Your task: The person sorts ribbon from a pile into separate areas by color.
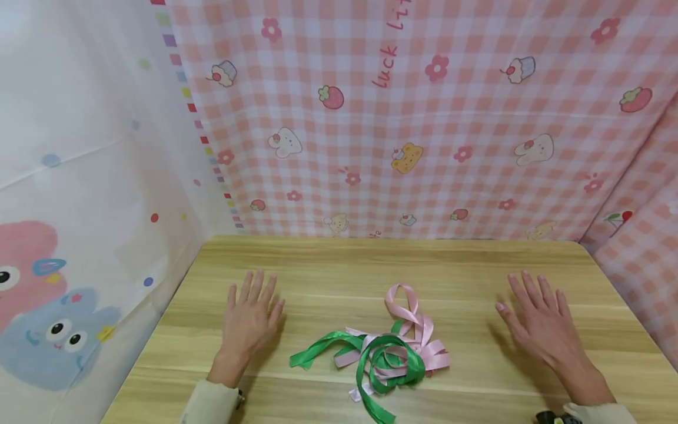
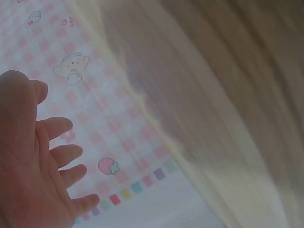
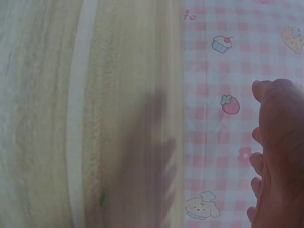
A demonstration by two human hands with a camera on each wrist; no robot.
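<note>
A loose tangle of satin ribbons lies on the wooden table between my hands. The green ribbon (image 1: 365,359) coils in the middle, with one tail out to the left and another toward the front edge. Mixed in with it is the pink ribbon (image 1: 424,330), which makes a loop at the back. My left hand (image 1: 250,321), fingers spread, is palm down left of the ribbons and apart from them. On the far right my right hand (image 1: 545,327) is also spread and holds nothing. Both wrist views show the left hand (image 2: 28,156) and right hand (image 3: 282,152) with nothing in their fingers.
The light wooden tabletop (image 1: 328,265) runs back to a pink checked cloth (image 1: 339,135) hanging behind it. A white printed cloth (image 1: 106,194) hangs along the left side. More checked cloth (image 1: 646,259) hangs at the right.
</note>
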